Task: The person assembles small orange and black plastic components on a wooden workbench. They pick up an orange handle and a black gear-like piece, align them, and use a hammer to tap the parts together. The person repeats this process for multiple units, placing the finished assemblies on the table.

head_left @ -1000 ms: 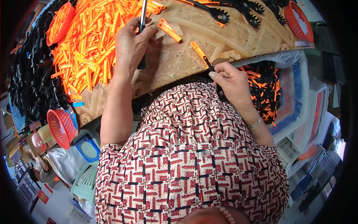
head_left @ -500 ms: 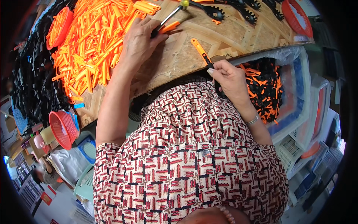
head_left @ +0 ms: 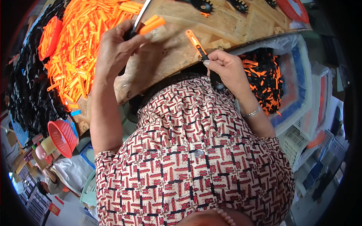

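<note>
My left hand [head_left: 115,49] is closed round the black grip of a hammer [head_left: 141,15]; its metal shaft runs up out of view. The same fingers pinch an orange plastic handle piece [head_left: 154,24]. My right hand [head_left: 230,71], at the table's front edge, grips a black kitchen utensil [head_left: 215,78] with an orange handle end [head_left: 194,40] pointing up and left. The utensil's lower end is partly hidden by my fingers. Beside my left hand spreads a large heap of orange handle pieces [head_left: 81,49].
Black utensils [head_left: 201,5] lie at the table's far side. A heap of black parts [head_left: 28,86] fills the far left. Red baskets [head_left: 62,139] stand at the left. On the right, a plastic-lined crate [head_left: 298,81] holds black and orange utensils [head_left: 266,83].
My left hand has drawn back towards me and left, lifting the hammer and orange piece; the hammer's head has left the view. My right hand and utensil have shifted slightly up and left.
</note>
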A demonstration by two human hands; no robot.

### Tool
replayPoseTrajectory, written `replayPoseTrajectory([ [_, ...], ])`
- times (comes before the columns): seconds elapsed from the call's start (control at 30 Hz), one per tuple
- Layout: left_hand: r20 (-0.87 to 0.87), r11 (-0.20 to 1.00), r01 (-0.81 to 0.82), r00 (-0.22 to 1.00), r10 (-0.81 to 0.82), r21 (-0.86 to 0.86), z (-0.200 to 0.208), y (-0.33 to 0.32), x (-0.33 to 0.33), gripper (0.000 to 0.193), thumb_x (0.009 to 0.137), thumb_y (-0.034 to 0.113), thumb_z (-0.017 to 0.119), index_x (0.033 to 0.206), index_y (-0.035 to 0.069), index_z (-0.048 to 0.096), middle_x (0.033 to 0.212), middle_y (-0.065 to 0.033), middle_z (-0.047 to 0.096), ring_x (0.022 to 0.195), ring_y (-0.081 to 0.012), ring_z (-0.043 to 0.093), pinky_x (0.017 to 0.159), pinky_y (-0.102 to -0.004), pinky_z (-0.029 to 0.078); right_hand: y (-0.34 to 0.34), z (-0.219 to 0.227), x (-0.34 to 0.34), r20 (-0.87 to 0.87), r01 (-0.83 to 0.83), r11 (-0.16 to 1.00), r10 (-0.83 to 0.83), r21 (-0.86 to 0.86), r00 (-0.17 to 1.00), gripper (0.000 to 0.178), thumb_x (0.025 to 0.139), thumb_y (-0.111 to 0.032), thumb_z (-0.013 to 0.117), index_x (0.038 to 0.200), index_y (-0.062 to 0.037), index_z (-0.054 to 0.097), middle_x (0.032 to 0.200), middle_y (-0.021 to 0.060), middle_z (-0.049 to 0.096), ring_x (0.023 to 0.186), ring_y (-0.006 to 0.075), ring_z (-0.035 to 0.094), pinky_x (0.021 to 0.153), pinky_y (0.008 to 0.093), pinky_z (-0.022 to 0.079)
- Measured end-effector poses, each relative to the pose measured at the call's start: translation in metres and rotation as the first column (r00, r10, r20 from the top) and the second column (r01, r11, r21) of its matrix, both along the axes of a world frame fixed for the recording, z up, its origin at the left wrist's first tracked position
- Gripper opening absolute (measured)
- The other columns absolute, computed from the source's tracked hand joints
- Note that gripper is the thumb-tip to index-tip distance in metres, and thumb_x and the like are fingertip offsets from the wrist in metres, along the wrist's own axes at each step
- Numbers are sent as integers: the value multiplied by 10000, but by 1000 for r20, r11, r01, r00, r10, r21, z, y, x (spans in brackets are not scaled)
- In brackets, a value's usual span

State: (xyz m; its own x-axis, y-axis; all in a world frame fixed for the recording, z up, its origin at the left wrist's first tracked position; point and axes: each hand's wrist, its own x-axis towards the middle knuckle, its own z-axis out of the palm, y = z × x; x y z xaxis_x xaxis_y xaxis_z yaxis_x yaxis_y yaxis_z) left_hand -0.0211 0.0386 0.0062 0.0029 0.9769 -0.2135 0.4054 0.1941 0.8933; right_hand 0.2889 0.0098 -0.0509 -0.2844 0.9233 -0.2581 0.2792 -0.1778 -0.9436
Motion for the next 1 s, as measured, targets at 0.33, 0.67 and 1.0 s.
replayPoseTrajectory([
  [0.33, -82, 911, 385, 913, -400, -150, -1, 16, 67, 294, 912, 277, 793, 1086, 42, 757, 783, 22, 623, 698, -64, 540, 626, -250, 427, 11, -2, 14, -112, -83, 979, 64, -184, 992, 146, 975, -77, 655, 1026, 47, 712, 758, 22, 682, 673, 80, 635, 695, 228, 492],
  [0.67, -333, 822, 568, 768, -547, -42, -17, 38, 83, 292, 861, 237, 794, 1040, 10, 750, 865, -120, 716, 798, -190, 645, 759, -345, 502, 14, 13, 14, -11, -92, 954, 93, -284, 996, 167, 993, -123, 650, 940, 24, 710, 658, 30, 653, 525, 89, 588, 505, 233, 473],
  [1.0, -381, 814, 578, 768, -515, 65, -18, 35, 88, 284, 853, 285, 789, 981, 39, 729, 815, -123, 685, 739, -250, 644, 718, -372, 498, 9, 3, 14, -111, -122, 955, 95, -271, 989, 197, 1008, -134, 639, 917, 26, 707, 662, 37, 655, 543, 88, 591, 512, 232, 476],
])
